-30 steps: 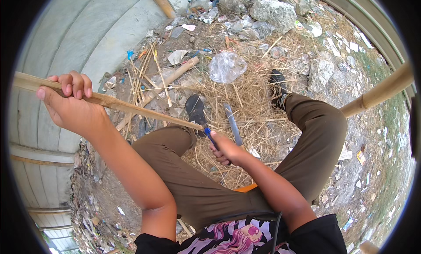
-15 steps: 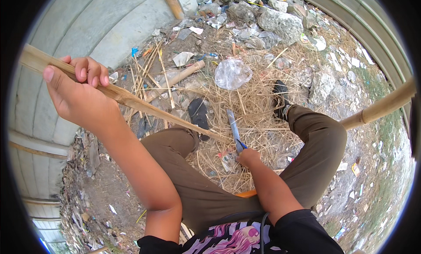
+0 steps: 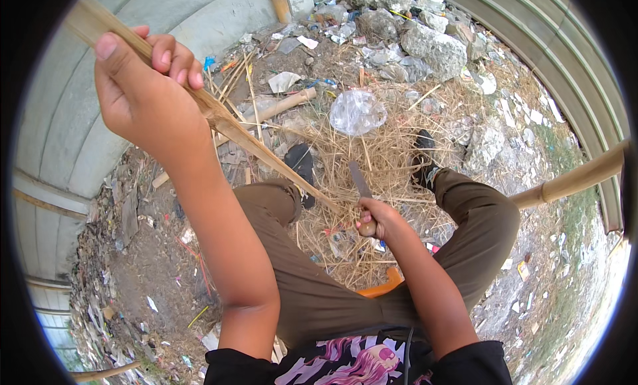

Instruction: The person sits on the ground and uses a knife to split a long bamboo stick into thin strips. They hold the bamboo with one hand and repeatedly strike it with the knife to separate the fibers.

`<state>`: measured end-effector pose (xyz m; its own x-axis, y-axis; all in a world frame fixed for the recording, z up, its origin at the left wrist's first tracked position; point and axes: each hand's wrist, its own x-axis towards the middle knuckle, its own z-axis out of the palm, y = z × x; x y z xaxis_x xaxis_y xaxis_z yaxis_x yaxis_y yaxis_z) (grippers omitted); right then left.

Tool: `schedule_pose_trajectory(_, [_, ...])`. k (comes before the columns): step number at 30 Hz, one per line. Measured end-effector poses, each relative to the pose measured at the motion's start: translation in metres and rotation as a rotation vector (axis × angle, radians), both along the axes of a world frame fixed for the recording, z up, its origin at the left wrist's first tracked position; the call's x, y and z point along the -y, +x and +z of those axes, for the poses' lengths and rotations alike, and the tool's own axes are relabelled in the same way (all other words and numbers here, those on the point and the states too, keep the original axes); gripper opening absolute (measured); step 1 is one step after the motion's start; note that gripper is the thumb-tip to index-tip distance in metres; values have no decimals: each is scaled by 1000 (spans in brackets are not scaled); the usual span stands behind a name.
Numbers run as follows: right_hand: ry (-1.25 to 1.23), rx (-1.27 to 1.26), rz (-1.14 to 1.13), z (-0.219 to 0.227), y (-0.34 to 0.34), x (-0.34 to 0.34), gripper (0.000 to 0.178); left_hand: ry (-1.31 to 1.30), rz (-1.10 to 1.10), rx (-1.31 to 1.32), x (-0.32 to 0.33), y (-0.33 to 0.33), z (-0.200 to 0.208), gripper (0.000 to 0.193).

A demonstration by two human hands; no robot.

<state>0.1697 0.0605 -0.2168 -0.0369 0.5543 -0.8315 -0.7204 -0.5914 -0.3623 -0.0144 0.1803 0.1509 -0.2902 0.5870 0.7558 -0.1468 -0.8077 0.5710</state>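
My left hand (image 3: 149,86) is raised at the upper left, its fingers wrapped round a long split bamboo strip (image 3: 256,145). The strip slants down to the right, and its lower tip is near the straw between my feet. My right hand (image 3: 377,220) grips a large knife (image 3: 360,180) by its rounded wooden handle in front of my lap. The knife's flat grey blade points away from me, just right of the strip's lower end and apart from it.
Dry straw and shavings (image 3: 332,135) cover the ground between my feet. A clear plastic bag (image 3: 357,112) lies ahead, with a bamboo pole (image 3: 279,107) and thin strips to its left. Rocks (image 3: 435,49) stand farther back. Another bamboo pole (image 3: 565,182) slants at the right.
My left hand and the strip's upper end have moved up and to the right, so the strip is steeper. My right hand has turned, bringing the knife's handle into view.
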Motion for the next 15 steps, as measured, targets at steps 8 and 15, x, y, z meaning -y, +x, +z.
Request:
schedule_pose_trajectory(8, [-170, 167, -91, 19, -58, 61, 20, -36, -33, 25, 10, 1, 2, 49])
schedule_pose_trajectory(15, [287, 781, 89, 30, -56, 54, 25, -40, 31, 27, 1, -9, 1, 48])
